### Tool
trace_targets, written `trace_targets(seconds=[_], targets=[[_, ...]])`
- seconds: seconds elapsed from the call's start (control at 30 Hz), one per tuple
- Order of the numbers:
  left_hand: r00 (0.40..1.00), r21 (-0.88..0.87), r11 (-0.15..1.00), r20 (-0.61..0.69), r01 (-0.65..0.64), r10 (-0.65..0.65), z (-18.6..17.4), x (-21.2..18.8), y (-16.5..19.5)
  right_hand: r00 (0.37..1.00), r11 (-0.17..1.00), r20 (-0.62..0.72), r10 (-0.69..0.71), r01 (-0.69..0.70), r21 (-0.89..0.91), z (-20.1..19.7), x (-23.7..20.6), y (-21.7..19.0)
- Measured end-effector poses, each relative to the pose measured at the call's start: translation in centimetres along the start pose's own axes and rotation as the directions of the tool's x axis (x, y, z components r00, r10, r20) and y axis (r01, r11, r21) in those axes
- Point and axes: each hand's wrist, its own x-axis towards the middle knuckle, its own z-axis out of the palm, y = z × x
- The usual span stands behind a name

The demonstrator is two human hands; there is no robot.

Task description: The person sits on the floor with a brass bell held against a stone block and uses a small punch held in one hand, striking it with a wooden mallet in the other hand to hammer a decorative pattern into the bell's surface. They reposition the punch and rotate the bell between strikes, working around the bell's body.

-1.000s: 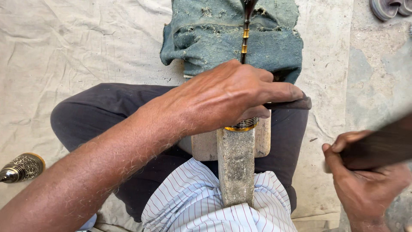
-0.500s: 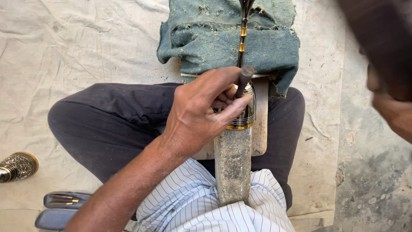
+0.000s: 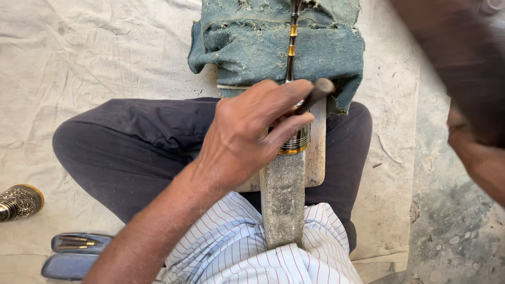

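Left hand (image 3: 247,137) pinches a small punch (image 3: 315,93) onto the banded metal ring (image 3: 295,143), steadying it; right hand (image 3: 476,158), frame right, is blurred, grip unclear.

Left hand (image 3: 247,139) around a banded metal piece (image 3: 295,141) on a wooden block (image 3: 315,158); blurred right hand (image 3: 476,158) aloft.

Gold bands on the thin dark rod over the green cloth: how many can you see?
2: one band higher up, one just below; the left hand may hide more.
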Motion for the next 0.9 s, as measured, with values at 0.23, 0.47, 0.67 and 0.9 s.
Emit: trace_targets(seconds=[0.23,0.47,0.67,0.9], targets=[[0.904,0.045,0.984,0.404,-0.174,0.141,-1.4,3.2,0.2,0.954,0.921,0.019,-0.299,0.294,-0.256,1.3,-9.7,1.1],[0.990,-0.194,0.981,0.136,0.003,0.024,-2.5,2.4,-0.1,0.951,0.951,0.031,-0.308,0.308,-0.002,3.9,-11.6,5.4],[0.984,-0.299,0.942,-0.046,0.150,-0.172,-1.2,-1.0,-0.8,0.998,0.994,0.071,-0.001,0.009,-0.112,3.3,-9.9,1.9],[0.951,-0.381,0.900,-0.133,0.211,-0.280,1.0,-2.4,-0.2,0.839,0.935,0.486,-0.246,0.338,-0.109,2.9,-8.0,-3.1]])
